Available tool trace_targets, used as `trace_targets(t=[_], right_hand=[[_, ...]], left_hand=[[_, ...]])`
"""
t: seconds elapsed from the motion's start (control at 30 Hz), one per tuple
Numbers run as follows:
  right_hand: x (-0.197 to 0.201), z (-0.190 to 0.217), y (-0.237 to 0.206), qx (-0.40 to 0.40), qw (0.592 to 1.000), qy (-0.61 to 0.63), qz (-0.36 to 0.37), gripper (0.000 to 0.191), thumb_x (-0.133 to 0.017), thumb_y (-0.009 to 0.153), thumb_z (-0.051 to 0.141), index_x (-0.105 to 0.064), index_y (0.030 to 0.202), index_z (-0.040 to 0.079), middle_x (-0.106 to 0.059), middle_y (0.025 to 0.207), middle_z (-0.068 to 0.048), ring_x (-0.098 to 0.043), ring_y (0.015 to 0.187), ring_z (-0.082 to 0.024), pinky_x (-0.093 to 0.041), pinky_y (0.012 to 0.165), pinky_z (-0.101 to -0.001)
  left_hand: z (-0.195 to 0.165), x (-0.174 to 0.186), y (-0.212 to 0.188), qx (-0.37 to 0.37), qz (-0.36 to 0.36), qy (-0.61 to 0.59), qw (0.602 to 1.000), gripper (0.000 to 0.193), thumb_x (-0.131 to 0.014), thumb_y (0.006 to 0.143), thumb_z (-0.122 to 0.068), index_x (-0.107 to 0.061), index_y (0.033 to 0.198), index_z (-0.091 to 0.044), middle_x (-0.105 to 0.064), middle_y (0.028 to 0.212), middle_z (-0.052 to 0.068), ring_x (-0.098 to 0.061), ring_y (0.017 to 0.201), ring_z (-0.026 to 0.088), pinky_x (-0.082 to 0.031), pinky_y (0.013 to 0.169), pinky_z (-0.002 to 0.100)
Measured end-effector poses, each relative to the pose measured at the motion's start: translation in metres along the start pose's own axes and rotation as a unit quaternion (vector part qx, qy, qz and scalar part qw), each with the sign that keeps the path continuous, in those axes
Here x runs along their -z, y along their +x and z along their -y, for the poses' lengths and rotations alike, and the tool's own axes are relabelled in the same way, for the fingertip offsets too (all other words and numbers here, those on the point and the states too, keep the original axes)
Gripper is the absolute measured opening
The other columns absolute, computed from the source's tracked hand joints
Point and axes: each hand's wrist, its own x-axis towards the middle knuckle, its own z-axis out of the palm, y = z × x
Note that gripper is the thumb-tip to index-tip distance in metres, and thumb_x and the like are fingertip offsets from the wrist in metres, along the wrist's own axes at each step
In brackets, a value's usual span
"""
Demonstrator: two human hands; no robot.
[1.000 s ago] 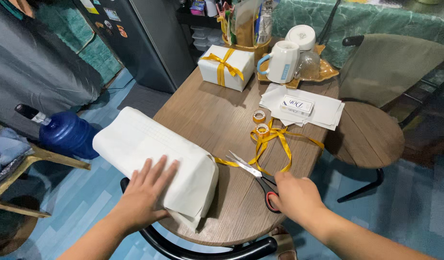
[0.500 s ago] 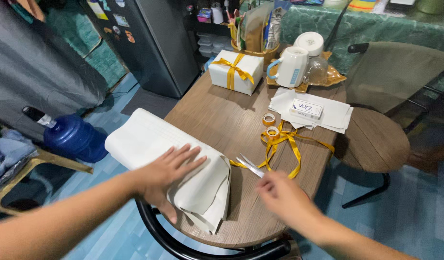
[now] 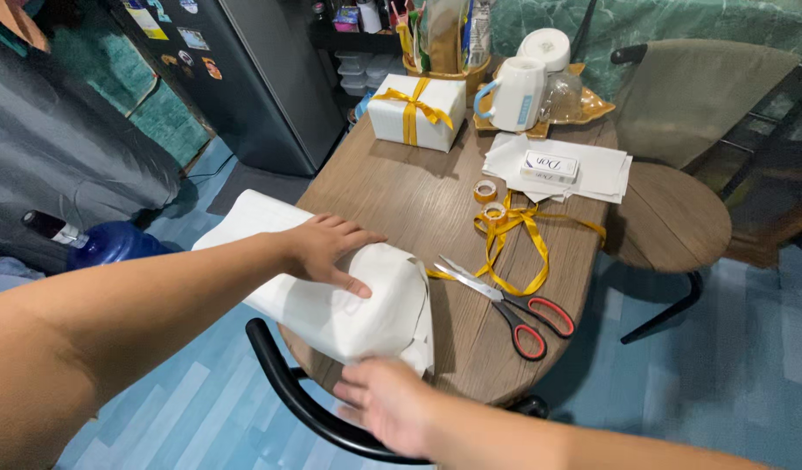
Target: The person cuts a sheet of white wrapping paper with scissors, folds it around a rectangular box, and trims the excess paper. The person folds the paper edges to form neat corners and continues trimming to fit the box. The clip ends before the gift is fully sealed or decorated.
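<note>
White wrapping paper (image 3: 331, 287), folded loosely over a bulky box-like shape, lies on the near-left edge of the round wooden table (image 3: 418, 200), partly overhanging it. The left hand (image 3: 324, 248) rests flat on top of the bundle, its fingers (image 3: 353, 237) spread apart and pressing the paper down, the thumb pointing toward the near end. The right hand (image 3: 388, 402) is at the near edge of the bundle, just below the folded end flap; its fingers (image 3: 353, 393) are loosely apart and touch or nearly touch the lower edge of the paper, but I cannot tell whether they grip it.

Just right of the left fingertips lie red-handled scissors (image 3: 505, 306), blades shut and pointing back toward the paper. Beyond them a gold ribbon (image 3: 518, 239) loops loosely over the table, with two small tape rolls (image 3: 488, 200) at its far end. Farther off sit a white gift box tied with gold ribbon (image 3: 416, 111), a white mug with a blue handle (image 3: 514, 94), and a stack of white paper sheets (image 3: 562, 170) with a small flat box on top. Nothing lies between the hands and the bundle.

A black curved chair back (image 3: 288, 392) runs under the right hand. A second chair with a round wooden seat (image 3: 666, 218) stands to the right. The floor is blue; a dark refrigerator (image 3: 253, 78) stands at the far left, and a blue water jug (image 3: 105, 244) rests on the floor.
</note>
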Motion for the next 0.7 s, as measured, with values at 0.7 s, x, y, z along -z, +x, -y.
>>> trace_targets(t=[0.7], right_hand=[[0.071, 0.012, -0.049, 0.056, 0.936, 0.119, -0.327, 0.046, -0.055, 0.087, 0.001, -0.051, 0.133, -0.001, -0.057, 0.122, -0.015, -0.063, 0.116, -0.033, -0.058, 0.098, -0.049]], left_hand=[[-0.001, -0.053, -0.008, 0.28, -0.025, -0.201, 0.938, 0.103, -0.043, 0.084, -0.089, -0.042, 0.156, -0.015, -0.058, 0.149, 0.019, -0.054, 0.138, 0.038, -0.042, 0.114, 0.048]])
